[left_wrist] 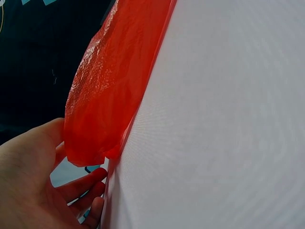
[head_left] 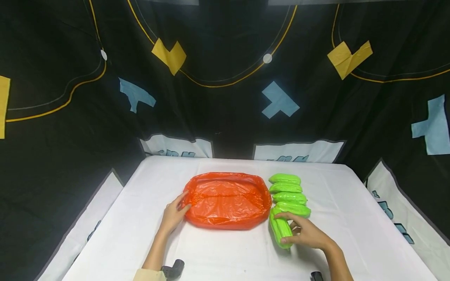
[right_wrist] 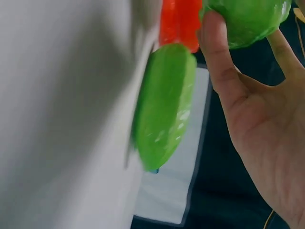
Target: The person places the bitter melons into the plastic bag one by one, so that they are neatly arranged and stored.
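Note:
A red plastic bag lies spread with its mouth upward at the middle of the white table. My left hand rests at the bag's left edge, fingers loosely bent and the thumb touching the rim. In the left wrist view the bag's side rises beside the thumb. With my right hand I grip a green, ribbed, cucumber-shaped vegetable between thumb and fingers. It is raised in the right wrist view, above another green vegetable lying on the cloth. Several similar ones form a row right of the bag.
White cloth covers the table. Black curtains with yellow and blue tape stand behind and at both sides. Dark grey devices sit near the left wrist and right forearm.

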Tool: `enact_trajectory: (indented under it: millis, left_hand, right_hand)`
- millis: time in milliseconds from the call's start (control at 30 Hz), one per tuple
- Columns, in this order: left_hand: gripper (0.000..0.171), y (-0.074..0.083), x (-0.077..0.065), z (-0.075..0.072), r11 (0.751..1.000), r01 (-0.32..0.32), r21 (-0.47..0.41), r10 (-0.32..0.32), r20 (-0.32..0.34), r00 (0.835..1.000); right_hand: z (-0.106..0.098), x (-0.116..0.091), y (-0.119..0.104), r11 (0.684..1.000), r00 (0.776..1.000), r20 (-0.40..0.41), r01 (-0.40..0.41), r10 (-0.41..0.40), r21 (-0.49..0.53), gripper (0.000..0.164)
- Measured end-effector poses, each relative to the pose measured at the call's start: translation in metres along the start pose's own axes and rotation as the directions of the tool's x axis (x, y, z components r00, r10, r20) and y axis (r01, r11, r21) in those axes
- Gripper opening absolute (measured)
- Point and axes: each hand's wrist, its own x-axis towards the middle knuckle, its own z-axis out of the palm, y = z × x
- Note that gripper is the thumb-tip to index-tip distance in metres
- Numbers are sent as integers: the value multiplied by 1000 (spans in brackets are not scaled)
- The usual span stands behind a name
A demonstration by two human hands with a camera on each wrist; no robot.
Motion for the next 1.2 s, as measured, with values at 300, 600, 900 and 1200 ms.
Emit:
enact_trajectory:
  millis: [300, 600, 900, 1200]
  left_hand:
    - [52, 0, 1, -1, 1000, 1, -1, -1, 14, 1000]
    - [51, -2, 2, -2, 1000, 13, 18, -14, 3, 1000]
    - [53, -2, 0, 0, 999, 29, 25, -29, 6, 1000]
    - [53, -2, 0, 0, 997, 47, 53, -46, -14, 999]
  right_hand:
    - [0, 38, -38, 988, 975, -168, 135, -145, -72, 68]
    - [31, 116, -74, 977, 948, -238, 197, -211, -81, 68]
    - [76, 174, -94, 987, 977, -163, 151, -140, 56, 68]
    - [137, 205, -87, 996, 974, -212, 90, -82, 28, 69]
